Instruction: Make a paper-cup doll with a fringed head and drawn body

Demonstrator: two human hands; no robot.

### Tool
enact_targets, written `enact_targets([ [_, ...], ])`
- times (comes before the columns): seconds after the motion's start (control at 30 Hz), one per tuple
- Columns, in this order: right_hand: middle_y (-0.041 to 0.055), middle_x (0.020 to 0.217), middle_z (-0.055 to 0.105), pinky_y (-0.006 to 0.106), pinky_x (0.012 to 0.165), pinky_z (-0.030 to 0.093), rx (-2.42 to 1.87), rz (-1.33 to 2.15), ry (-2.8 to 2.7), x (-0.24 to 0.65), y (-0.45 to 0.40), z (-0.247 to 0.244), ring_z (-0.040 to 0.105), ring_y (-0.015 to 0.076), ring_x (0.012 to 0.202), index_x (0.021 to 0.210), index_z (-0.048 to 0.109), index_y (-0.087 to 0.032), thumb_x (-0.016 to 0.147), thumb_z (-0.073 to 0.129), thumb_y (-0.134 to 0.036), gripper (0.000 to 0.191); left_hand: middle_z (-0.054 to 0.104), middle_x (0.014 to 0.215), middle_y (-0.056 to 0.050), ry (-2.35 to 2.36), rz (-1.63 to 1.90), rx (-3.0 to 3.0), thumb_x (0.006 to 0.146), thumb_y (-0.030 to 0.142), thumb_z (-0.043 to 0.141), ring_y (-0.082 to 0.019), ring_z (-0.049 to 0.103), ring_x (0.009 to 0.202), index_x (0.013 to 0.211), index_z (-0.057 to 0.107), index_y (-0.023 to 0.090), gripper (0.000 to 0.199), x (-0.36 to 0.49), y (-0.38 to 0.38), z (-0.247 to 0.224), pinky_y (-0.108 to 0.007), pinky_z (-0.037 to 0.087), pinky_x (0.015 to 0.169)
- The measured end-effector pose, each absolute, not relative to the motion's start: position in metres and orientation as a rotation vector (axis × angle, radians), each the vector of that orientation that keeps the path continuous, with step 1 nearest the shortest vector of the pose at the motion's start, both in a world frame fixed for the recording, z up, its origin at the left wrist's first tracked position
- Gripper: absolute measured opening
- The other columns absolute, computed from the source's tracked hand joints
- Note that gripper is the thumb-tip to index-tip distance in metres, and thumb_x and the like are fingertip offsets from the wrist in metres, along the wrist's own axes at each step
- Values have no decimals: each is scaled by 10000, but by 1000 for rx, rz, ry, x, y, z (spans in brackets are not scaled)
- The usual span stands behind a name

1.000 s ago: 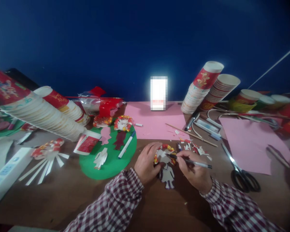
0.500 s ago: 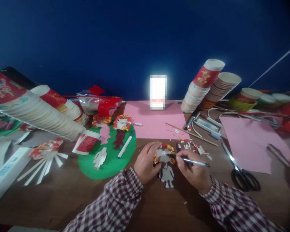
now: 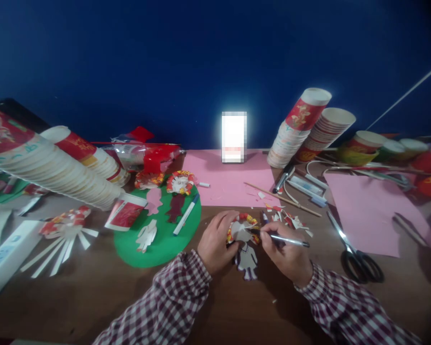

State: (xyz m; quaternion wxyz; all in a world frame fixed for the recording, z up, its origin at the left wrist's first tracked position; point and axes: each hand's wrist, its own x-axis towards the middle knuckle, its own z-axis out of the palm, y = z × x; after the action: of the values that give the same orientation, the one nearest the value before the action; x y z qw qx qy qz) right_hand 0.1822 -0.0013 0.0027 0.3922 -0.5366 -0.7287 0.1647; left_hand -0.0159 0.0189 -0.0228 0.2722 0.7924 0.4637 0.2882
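Note:
A small paper figure (image 3: 246,262) lies on the brown table, its upper end framed by a red and yellow curled paper ring (image 3: 252,221). My left hand (image 3: 219,242) grips the ring's left side, thumb bent in near the figure's neck. In my right hand (image 3: 286,249) is a silver pen (image 3: 290,240), pinched between the fingers, its tip over the right part of the ring. A dark pen (image 3: 265,218) lies just beyond the right fingers, partly hidden. Red and white paper scraps (image 3: 290,220) are strewn behind my right hand.
Left, a green paper disc (image 3: 158,249) bears small cut figures and a marker (image 3: 187,215); tall paper cup stacks (image 3: 72,172) lean behind it. Black-handled scissors (image 3: 361,266) and a pink sheet (image 3: 368,215) lie right. A bright blurred panel (image 3: 234,136) stands at the back.
The whole view has shifted slightly, so most things appear a little further left. Both hands keep nearly the same pose, the pen still in my right hand.

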Motion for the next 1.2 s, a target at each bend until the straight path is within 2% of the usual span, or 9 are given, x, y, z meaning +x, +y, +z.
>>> enact_targets([
  [0.33, -18, 580, 602, 239, 545, 434, -1367, 452, -1853, 182, -1, 1, 541, 111, 490, 750, 599, -193, 840, 545, -237, 114, 491, 1290, -85, 1256, 761, 2146, 726, 143, 617, -237, 429, 1222, 1305, 383, 205, 628, -16, 19, -23, -422, 362, 1070],
  [1.2, -34, 551, 555, 218, 493, 380, -1355, 461, -1852, 182, 0, 0, 487, 87, 450, 749, 596, -178, 842, 551, -226, 113, 491, 1291, -82, 1257, 766, 2144, 721, 135, 610, -222, 426, 1221, 1303, 392, 194, 624, -16, 19, -23, -394, 355, 1074],
])
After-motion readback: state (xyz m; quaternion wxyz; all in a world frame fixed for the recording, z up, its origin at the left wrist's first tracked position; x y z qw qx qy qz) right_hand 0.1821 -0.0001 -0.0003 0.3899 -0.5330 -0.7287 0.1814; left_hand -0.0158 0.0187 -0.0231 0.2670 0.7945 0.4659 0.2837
